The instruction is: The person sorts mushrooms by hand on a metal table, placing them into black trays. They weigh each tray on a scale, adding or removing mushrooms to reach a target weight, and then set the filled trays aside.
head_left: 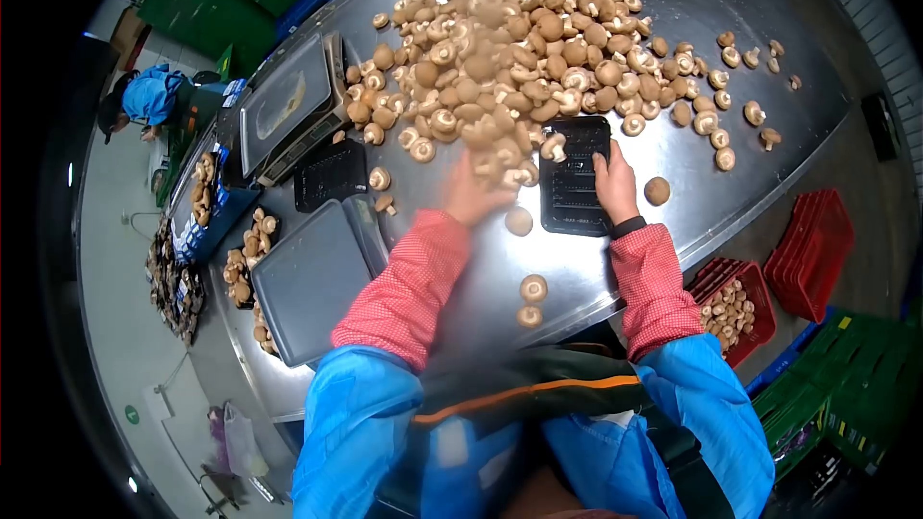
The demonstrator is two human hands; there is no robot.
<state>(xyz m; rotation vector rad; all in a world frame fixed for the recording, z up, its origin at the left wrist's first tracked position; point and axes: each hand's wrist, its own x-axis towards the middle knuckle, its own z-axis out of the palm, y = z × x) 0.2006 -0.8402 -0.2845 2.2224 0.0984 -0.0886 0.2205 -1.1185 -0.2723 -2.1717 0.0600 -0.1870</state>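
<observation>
A black plastic tray (575,178) with a ribbed bottom lies on the metal table. My right hand (616,183) grips its right edge, thumb over the rim. One brown mushroom (553,146) rests at the tray's upper left edge. My left hand (471,194), smeared by motion, is left of the tray at the near edge of a big mushroom pile (538,48); blurred mushrooms are just above it, and I cannot tell whether it holds any. Loose mushrooms, among them a round cap (519,221) and another cap (657,190), lie near the tray.
To the left are a weighing scale (288,101), another black tray (330,173), a grey platform (312,279) and filled mushroom trays (248,255). At right stand a red crate (735,312) holding mushrooms, stacked red crates (812,255) and green crates (846,384). Another person (154,96) works far left.
</observation>
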